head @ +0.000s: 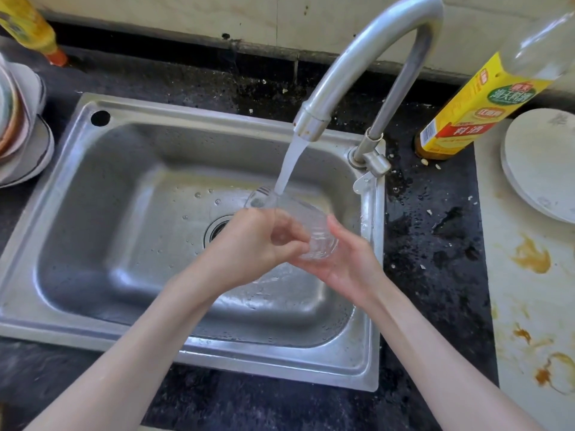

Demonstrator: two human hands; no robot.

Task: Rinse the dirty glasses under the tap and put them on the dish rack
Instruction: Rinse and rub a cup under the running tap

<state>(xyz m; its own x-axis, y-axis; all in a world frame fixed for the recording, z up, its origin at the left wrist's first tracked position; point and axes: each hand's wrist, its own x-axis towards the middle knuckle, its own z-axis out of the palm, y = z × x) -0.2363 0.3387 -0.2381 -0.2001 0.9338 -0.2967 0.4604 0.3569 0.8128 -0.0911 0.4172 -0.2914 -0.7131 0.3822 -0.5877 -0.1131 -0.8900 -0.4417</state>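
A clear glass [311, 225] lies tilted over the steel sink [93, 188], its mouth up toward the tap [367, 57]. Water [291, 163] runs from the spout onto the glass's rim. My right hand [345, 262] cups the glass from below at its base. My left hand [258, 244] wraps over its near side, fingers curled on the wall. Both hands are over the drain, which is partly hidden behind them.
A yellow-labelled bottle [476, 101] stands right of the tap base. A white plate [541, 163] lies on a stained pale board [529, 306] at the right. Stacked bowls [18, 126] sit at the left edge, with a yellow bottle [31, 26] behind. Black wet counter surrounds the sink.
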